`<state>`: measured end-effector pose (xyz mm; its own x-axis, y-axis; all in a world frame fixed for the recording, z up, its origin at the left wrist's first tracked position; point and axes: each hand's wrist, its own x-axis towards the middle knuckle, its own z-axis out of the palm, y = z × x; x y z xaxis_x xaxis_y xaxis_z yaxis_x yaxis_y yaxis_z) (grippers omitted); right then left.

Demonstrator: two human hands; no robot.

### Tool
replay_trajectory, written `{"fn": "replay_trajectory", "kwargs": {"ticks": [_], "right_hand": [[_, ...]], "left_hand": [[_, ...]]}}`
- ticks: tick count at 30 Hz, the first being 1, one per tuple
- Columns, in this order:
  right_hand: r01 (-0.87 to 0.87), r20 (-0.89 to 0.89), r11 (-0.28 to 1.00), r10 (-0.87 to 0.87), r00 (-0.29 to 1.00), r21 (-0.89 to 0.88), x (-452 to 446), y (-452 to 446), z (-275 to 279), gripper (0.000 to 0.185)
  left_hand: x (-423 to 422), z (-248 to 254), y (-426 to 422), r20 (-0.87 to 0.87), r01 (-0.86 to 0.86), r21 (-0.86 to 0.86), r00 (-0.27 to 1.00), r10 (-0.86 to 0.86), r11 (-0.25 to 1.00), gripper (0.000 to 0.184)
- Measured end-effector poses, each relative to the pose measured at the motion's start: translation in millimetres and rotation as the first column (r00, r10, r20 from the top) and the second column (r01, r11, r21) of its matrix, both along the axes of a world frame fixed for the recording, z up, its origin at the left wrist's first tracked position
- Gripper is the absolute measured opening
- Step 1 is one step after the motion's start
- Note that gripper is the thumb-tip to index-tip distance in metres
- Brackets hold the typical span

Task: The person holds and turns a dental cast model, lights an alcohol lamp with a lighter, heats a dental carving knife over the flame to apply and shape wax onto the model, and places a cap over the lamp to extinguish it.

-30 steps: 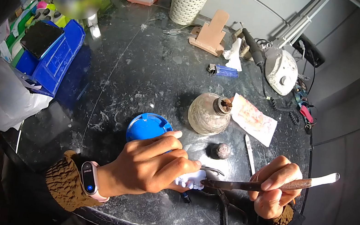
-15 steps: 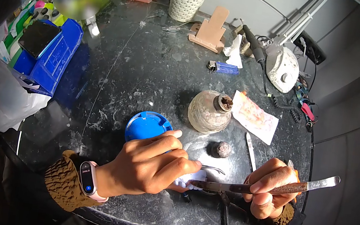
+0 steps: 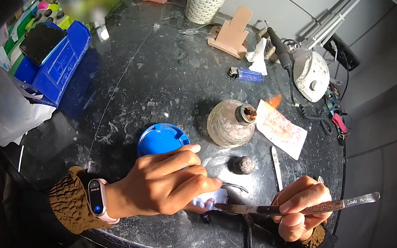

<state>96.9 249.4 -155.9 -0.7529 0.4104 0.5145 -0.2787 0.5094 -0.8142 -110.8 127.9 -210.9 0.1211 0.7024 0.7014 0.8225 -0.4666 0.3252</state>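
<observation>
My left hand is closed around a small white piece that looks like a dental cast; the palm hides most of it. A small pinkish, shiny spot shows on its lower part. My right hand pinches the wooden handle of a wax knife, whose dark blade points left. The blade tip lies at the cast's right edge; contact is hard to make out. Beneath the blade is a dark metal frame, partly hidden by my right hand. A round blue lid lies just beyond my left hand.
A glass spirit lamp stands beyond my hands, with an orange flame near its neck. Around it are a stained paper, a dark round lump, a metal spatula and a blue lighter. A blue box stands left.
The wax knife has shifted slightly right, and the pinkish spot on the cast now shows. Orange flame is more visible by the lamp. My left hand has stayed in place.
</observation>
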Motion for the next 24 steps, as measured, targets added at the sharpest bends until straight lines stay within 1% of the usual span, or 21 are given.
{"fn": "replay_trajectory", "kwargs": {"ticks": [6,9,11,12,13,15,16,17,18,19,20,21,24], "right_hand": [[0.017,-0.025,0.999,-0.016,1.000,0.045,-1.4,1.2,-1.3,0.020],[0.048,-0.150,0.990,-0.068,0.986,-0.132,4.8,-0.2,-3.5,0.018],[0.071,-0.327,0.996,-0.083,0.941,-0.050,12.8,13.2,-2.9,0.018],[0.155,-0.416,0.988,-0.136,0.899,0.014,16.1,21.4,-4.9,0.017],[0.264,-0.420,0.964,-0.227,0.878,0.031,25.4,36.4,-10.2,0.016],[0.523,-0.288,0.835,-0.466,0.836,0.169,29.5,56.5,-20.1,0.006],[0.535,-0.109,0.817,-0.524,0.845,0.217,33.0,62.5,-23.7,0.007],[0.522,-0.052,0.824,-0.525,0.850,0.221,35.0,75.0,-37.6,0.012],[0.533,0.005,0.787,-0.562,0.827,0.311,44.7,91.5,-56.5,0.013],[0.549,0.084,0.766,-0.604,0.792,0.335,50.0,97.3,-65.8,0.012],[0.586,0.126,0.788,-0.611,0.781,0.190,49.0,101.2,-73.0,0.012],[0.580,0.160,0.810,-0.586,0.794,0.089,48.1,102.9,-75.7,0.011],[0.517,0.152,0.777,-0.595,0.789,0.358,40.5,104.0,-71.6,0.013]], "left_hand": [[0.1,-0.5,0.2,0.018,0.010,-0.007,1.000,-0.010,1.000,0.042],[1.1,-0.7,1.1,0.009,-0.010,0.018,1.000,0.010,1.000,0.044],[0.3,1.5,0.7,0.025,-0.005,-0.003,1.000,0.005,1.000,0.045],[-0.4,2.8,0.8,0.032,-0.003,-0.011,0.999,0.003,1.000,0.045],[-2.0,3.7,1.0,0.024,-0.004,-0.021,1.000,0.004,1.000,0.047],[-1.6,0.2,0.5,0.052,-0.036,-0.009,0.998,0.036,0.999,0.050],[-0.3,-1.6,2.2,0.066,-0.040,0.004,0.997,0.040,0.999,0.051],[0.3,2.0,2.9,0.039,-0.065,0.018,0.997,0.065,0.998,0.055],[0.7,-1.1,4.4,0.012,-0.058,0.062,0.998,0.057,0.996,0.058],[1.6,-0.1,4.6,0.024,-0.070,0.039,0.997,0.069,0.997,0.059],[1.2,1.0,3.6,0.030,-0.083,0.010,0.996,0.083,0.996,0.061],[0.7,-1.6,3.1,0.007,-0.099,0.014,0.995,0.099,0.995,0.064],[-2.5,-2.9,2.1,-0.009,-0.087,-0.022,0.996,0.086,0.996,0.067]]}}
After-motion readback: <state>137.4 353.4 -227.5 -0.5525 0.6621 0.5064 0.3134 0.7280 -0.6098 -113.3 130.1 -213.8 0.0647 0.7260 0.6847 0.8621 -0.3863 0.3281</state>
